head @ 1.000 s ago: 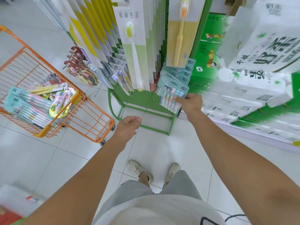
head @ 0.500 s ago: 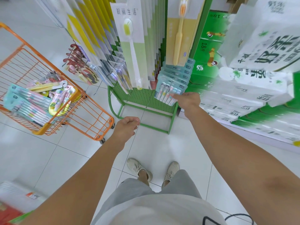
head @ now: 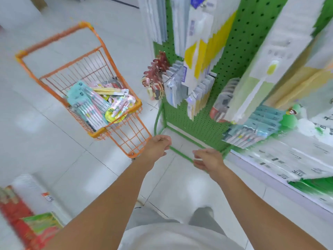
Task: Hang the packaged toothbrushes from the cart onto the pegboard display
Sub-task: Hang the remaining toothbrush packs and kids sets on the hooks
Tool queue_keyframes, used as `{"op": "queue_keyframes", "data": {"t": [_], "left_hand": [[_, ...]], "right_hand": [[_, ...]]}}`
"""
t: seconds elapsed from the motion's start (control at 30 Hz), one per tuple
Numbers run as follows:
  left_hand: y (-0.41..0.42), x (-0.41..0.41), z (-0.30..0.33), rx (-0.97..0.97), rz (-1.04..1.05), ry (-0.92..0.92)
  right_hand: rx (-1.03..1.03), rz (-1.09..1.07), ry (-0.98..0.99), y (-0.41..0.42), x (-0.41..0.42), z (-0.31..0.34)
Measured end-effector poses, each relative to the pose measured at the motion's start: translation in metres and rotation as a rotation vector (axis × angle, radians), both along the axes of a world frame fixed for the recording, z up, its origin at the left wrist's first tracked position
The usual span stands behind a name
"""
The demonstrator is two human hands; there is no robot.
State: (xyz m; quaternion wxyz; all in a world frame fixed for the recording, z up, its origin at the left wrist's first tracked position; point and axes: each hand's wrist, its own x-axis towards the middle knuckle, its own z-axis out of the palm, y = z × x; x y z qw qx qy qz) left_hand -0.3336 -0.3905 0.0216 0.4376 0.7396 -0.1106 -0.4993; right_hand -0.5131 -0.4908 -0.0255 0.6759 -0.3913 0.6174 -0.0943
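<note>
pegboard (head: 232,56) top cropped, packages (head: 246,134) motion-blurred

White tiled floor (head: 59,159) underfoot, glossy and blurred. Near left corner, a red and green stack of boxes (head: 30,230). On the right, white packs with green print (head: 295,159) are stacked along a low shelf. At the far left of the green rack hangs a dark red bunch of hair clips (head: 157,69).
</note>
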Motion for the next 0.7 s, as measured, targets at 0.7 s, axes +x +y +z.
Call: {"op": "queue_keyframes", "data": {"t": [0.7], "left_hand": [[0.134, 0.386, -0.017, 0.047, 0.614, -0.022]], "right_hand": [[-0.368, 0.751, -0.067, 0.032, 0.49, -0.007]]}}
